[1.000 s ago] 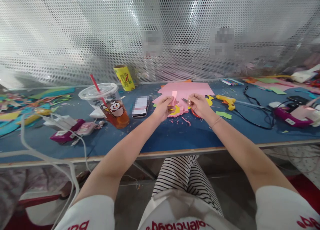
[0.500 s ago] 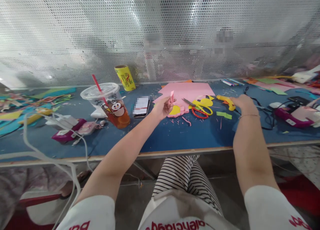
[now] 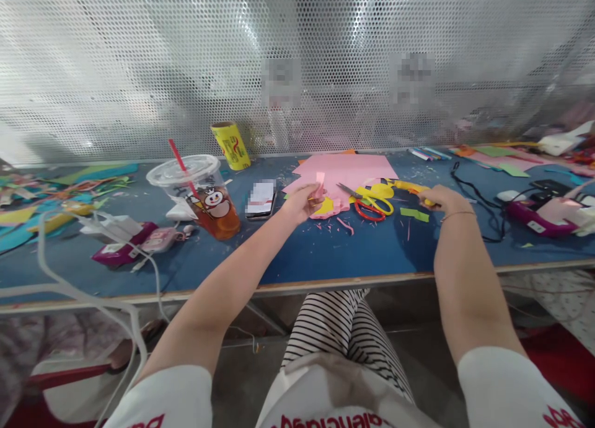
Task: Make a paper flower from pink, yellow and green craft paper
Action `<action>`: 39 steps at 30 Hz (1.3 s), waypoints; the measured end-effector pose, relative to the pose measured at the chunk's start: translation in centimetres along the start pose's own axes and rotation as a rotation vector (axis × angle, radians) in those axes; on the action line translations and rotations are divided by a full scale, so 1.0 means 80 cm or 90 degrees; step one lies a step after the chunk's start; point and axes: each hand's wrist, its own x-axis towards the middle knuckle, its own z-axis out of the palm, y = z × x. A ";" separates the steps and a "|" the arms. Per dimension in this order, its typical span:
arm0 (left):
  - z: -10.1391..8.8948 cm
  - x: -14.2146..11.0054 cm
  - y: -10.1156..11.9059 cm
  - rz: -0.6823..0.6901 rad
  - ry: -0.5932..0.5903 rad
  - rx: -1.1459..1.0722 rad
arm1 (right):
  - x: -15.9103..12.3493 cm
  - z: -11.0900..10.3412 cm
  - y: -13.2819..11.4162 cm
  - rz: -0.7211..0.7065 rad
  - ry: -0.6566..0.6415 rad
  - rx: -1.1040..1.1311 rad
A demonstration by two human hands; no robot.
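Pinched upright in the fingers of my left hand is a small strip of pink paper. My right hand is closed around the handle of a yellow glue gun, whose nozzle points left toward yellow paper pieces. Just beside my left hand lies a pink frilled paper piece with a yellow centre. Between my hands rest scissors with red and yellow handles, their blades toward the pink sheet. Green paper scraps lie in front of the glue gun.
A drink cup with a red straw stands left, near a phone and a yellow roll. Purple power strips with cables sit at both sides. A black cord lies right of my right hand. Perforated metal panel rises behind.
My right hand has closed around the glue gun's handle and turned it, so the nozzle now sits farther left. The pink strip in my left hand is tilted slightly differently.
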 end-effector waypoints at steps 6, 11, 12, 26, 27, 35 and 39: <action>-0.002 0.001 -0.006 0.024 -0.018 0.058 | -0.002 -0.004 -0.028 0.127 -0.068 0.007; -0.002 -0.001 -0.007 0.053 -0.031 0.074 | -0.026 0.004 -0.078 -0.026 0.083 0.140; -0.002 -0.001 -0.008 0.058 -0.034 0.082 | -0.032 0.008 -0.088 -0.045 0.095 0.152; -0.004 0.007 -0.017 0.143 -0.020 0.178 | -0.100 0.049 -0.154 -0.303 0.153 -0.031; -0.004 0.007 -0.017 0.144 -0.017 0.183 | -0.101 0.050 -0.155 -0.305 0.144 -0.037; -0.006 0.011 -0.021 0.150 -0.035 0.184 | -0.104 0.051 -0.157 -0.327 0.104 -0.029; -0.005 0.011 -0.021 0.148 -0.027 0.187 | -0.103 0.050 -0.157 -0.324 0.084 -0.028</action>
